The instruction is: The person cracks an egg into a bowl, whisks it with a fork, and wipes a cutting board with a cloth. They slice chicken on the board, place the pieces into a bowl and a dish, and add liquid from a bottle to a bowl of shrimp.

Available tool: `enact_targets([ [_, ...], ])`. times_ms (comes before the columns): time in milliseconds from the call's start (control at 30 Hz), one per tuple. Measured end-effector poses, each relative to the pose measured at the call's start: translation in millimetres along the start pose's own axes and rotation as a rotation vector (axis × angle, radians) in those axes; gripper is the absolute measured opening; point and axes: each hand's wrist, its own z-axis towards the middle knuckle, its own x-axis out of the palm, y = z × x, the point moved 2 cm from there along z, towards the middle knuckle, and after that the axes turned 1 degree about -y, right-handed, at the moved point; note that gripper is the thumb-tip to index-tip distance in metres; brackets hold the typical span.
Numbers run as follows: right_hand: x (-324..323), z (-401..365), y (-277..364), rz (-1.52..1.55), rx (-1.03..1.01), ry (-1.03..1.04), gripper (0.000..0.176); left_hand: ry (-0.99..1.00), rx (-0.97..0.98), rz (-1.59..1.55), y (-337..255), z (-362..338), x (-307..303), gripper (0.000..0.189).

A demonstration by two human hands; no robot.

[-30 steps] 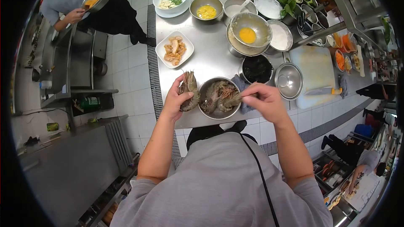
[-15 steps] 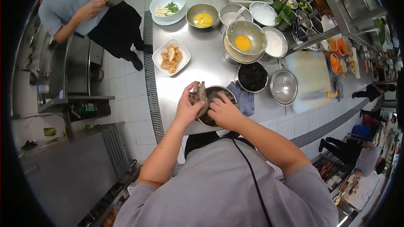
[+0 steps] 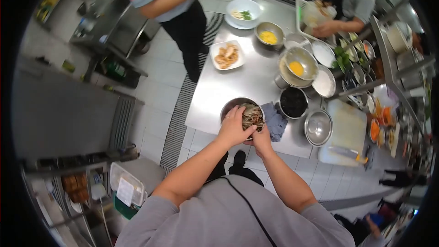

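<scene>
Head camera, steeply down over counter point(image 3: 238, 82)

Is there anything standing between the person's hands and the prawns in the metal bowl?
Nothing visible. The left hand lies on the prawns in the metal bowl; the right hand is at its near rim. The blue cloth lies beside the bowl, not in between.

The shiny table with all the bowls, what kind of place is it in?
Most likely a restaurant kitchen: a long steel counter crowded with metal bowls, a bowl of whole prawns being handled, and a co-worker in a dark apron alongside.
</scene>
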Motion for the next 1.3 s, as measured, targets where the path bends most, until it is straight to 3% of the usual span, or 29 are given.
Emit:
enact_targets([
  [200, 59.8, -51.7, -14.9, -0.286, 0.017, 0.194, 0.052, -0.325, -0.164, -0.078, 33.2, -96.8, -22.4, 0.082],
  [333, 148.6, -108.4, -45.7, -0.521, -0.014, 0.42, 0.082, -0.627, -0.331, -0.069, 83.7, -186.1, -56.7, 0.078],
  [400, 203.8, -136.1, -71.3, -0.646, -0.093, 0.541, 0.082, -0.869, -0.369, -0.189, 118.5, -235.3, -84.1, 0.073],
  [467, 263.0, -167.4, -100.3, -0.969, -0.473, 0.604, 0.082, -1.029, -0.407, -0.206, 149.5, -288.5, -122.9, 0.07],
  [567, 361.9, -225.2, -147.2, -1.059, -0.376, 0.761, 0.082, -1.288, -0.391, -0.266, 207.5, -370.9, -176.6, 0.067],
  [633, 421.0, -261.5, -192.8, -1.079, -0.751, 0.877, 0.079, -1.446, -0.375, -0.375, 247.9, -424.1, -209.3, 0.063],
  [667, 450.1, -282.1, -211.0, -1.096, -0.741, 0.895, 0.079, -1.539, -0.403, -0.472, 270.1, -448.2, -221.5, 0.064],
  [733, 510.8, -329.5, -234.8, -1.3, -0.867, 0.949, 0.078, -1.681, -0.289, -0.709, 314.6, -492.2, -246.0, 0.066],
  [867, 588.7, -401.3, -267.4, -1.451, -1.087, 1.049, 0.074, -1.875, -0.027, -1.123, 302.7, -551.6, -328.5, 0.063],
  [967, 634.8, -444.0, -276.1, -1.432, -1.416, 1.036, 0.07, -1.974, 0.101, -1.313, 344.4, -574.2, -359.7, 0.061],
  [1000, 646.9, -452.1, -278.5, -1.444, -1.424, 1.045, 0.07, -1.988, 0.106, -1.322, 348.5, -579.4, -372.2, 0.061],
  [1067, 667.5, -469.4, -280.0, -1.271, -1.663, 1.054, 0.065, -1.987, 0.56, -1.534, 347.5, -587.0, -396.8, 0.062],
  [1100, 676.7, -476.1, -280.3, -1.281, -1.666, 1.056, 0.065, -1.973, 0.642, -1.483, 342.8, -590.1, -407.0, 0.064],
  [1300, 717.8, -525.1, -258.9, -1.19, -1.906, 1.057, 0.061, -1.924, 0.787, -1.555, 353.4, -591.4, -451.9, 0.065],
])
